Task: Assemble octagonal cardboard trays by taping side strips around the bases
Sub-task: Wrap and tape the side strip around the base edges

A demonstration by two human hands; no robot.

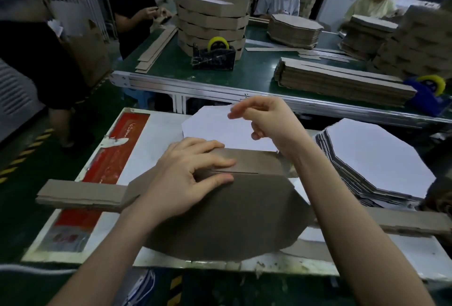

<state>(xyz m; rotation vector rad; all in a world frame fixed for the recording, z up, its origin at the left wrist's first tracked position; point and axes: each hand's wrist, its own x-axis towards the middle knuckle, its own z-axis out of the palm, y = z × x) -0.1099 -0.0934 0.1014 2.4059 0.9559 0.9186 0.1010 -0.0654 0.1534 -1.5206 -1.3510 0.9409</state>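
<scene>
On the white worktop (156, 139), the brown octagonal cardboard base (220, 220) lies under my left hand (193, 173). Its flat fingers press the left-right seam against the brown cardboard side strip (254, 158). My right hand (266, 119) hovers beyond, fingers curled; its grip I cannot tell.

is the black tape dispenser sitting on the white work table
No, the black tape dispenser stands on the green conveyor table beyond it.

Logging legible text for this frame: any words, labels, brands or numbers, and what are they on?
No text can be read.
Red panel on the work table: white marks, too blurred to read.
Black tape dispenser and blue tape dispenser: no legible label.
</scene>
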